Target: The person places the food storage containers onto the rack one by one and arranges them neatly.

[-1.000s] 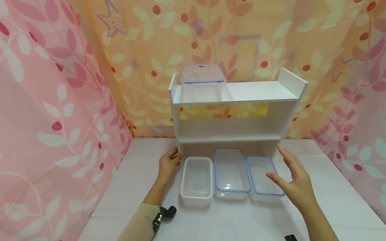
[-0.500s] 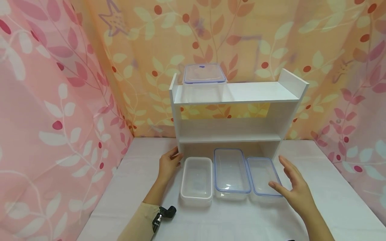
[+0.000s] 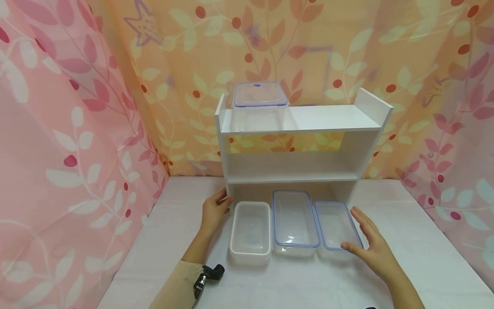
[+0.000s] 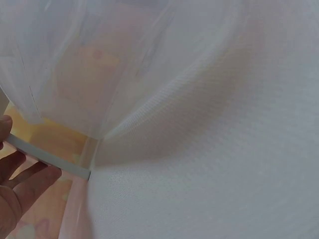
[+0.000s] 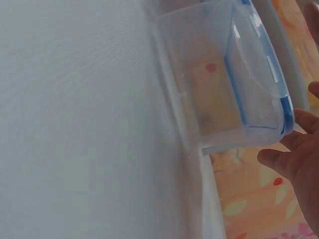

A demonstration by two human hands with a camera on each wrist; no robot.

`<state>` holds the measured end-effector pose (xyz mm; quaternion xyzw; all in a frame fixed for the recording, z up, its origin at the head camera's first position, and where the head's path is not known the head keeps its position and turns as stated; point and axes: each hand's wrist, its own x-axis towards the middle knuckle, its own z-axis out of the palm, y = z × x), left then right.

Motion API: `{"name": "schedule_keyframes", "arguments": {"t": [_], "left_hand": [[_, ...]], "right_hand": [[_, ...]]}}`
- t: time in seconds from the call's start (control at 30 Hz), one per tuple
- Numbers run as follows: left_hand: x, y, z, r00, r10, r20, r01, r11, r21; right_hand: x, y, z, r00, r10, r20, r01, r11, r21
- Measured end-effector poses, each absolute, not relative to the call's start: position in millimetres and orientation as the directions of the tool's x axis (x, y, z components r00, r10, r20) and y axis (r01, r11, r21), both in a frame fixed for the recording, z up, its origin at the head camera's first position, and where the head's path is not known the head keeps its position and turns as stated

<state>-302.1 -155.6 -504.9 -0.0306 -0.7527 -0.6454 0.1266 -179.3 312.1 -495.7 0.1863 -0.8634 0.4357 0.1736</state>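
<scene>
Floral backdrop (image 3: 185,51), shelf (image 3: 328,116), illegible lid mark (image 3: 257,85)

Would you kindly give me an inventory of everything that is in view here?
Three-level shelf unit: 1, white, on the table
Lidded container: 1, clear with blue-purple rim, top level, left
White-rimmed container: 1, translucent, front left
Larger blue-rimmed container: 1, clear, front middle
Smaller blue-rimmed container: 1, clear, front right
Table: 1, white, under everything
Orange leaf-print curtain: 1, orange, behind
Pink leaf-print curtains: 2, pink, left and right
Black object: 1, black, bottom edge, mostly cut off
Wrist device: 1, black, left cuff
Sleeve: 1, beige, left arm
Left hand: 1, gripping the shelf's left panel
Right hand: 1, beside the smaller blue-rimmed container
</scene>
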Motion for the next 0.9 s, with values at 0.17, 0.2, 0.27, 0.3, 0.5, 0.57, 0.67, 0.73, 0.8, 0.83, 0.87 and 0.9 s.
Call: {"name": "schedule_keyframes", "arguments": {"t": [0.17, 0.2, 0.27, 0.3, 0.5, 0.57, 0.67, 0.73, 0.8, 0.83, 0.87, 0.9], "left_hand": [[-303, -156, -505, -0.963, -0.118, 0.241, 0.219, 0.169, 0.961], [-304, -156, -505, -0.963, -0.120, 0.242, 0.220, 0.171, 0.960], [-304, -156, -505, -0.963, -0.119, 0.242, 0.220, 0.173, 0.960], [-303, -156, -505, -0.963, -0.118, 0.242, 0.220, 0.172, 0.960], [-304, -156, -507, -0.962, -0.114, 0.246, 0.225, 0.172, 0.959], [-304, -156, -507, -0.963, -0.117, 0.242, 0.221, 0.169, 0.960], [-305, -156, -507, -0.964, -0.118, 0.237, 0.216, 0.168, 0.962], [-305, -156, -507, -0.964, -0.119, 0.237, 0.215, 0.170, 0.962], [-304, -156, -507, -0.964, -0.120, 0.237, 0.215, 0.172, 0.961], [-304, -156, -506, -0.964, -0.120, 0.237, 0.215, 0.172, 0.961], [-304, -156, -506, -0.964, -0.120, 0.237, 0.215, 0.173, 0.961], [-304, -156, -506, -0.964, -0.120, 0.237, 0.214, 0.172, 0.961]], "right_hand": [[-181, 314, -503, -0.881, -0.191, 0.432, -0.463, 0.538, -0.705], [-181, 315, -504, -0.884, -0.197, 0.425, -0.460, 0.533, -0.710], [-181, 315, -507, -0.888, -0.204, 0.412, -0.454, 0.525, -0.720], [-181, 315, -509, -0.891, -0.202, 0.407, -0.449, 0.523, -0.724], [-180, 318, -516, -0.913, -0.192, 0.360, -0.406, 0.529, -0.746], [-180, 319, -518, -0.918, -0.196, 0.346, -0.396, 0.530, -0.750], [-181, 320, -521, -0.923, -0.205, 0.326, -0.385, 0.519, -0.763], [-182, 321, -523, -0.923, -0.216, 0.318, -0.384, 0.515, -0.766], [-183, 322, -524, -0.922, -0.226, 0.314, -0.387, 0.513, -0.767], [-183, 322, -525, -0.920, -0.230, 0.316, -0.391, 0.515, -0.763], [-183, 322, -526, -0.919, -0.235, 0.318, -0.395, 0.516, -0.760], [-183, 323, -526, -0.917, -0.239, 0.321, -0.400, 0.520, -0.755]]}}
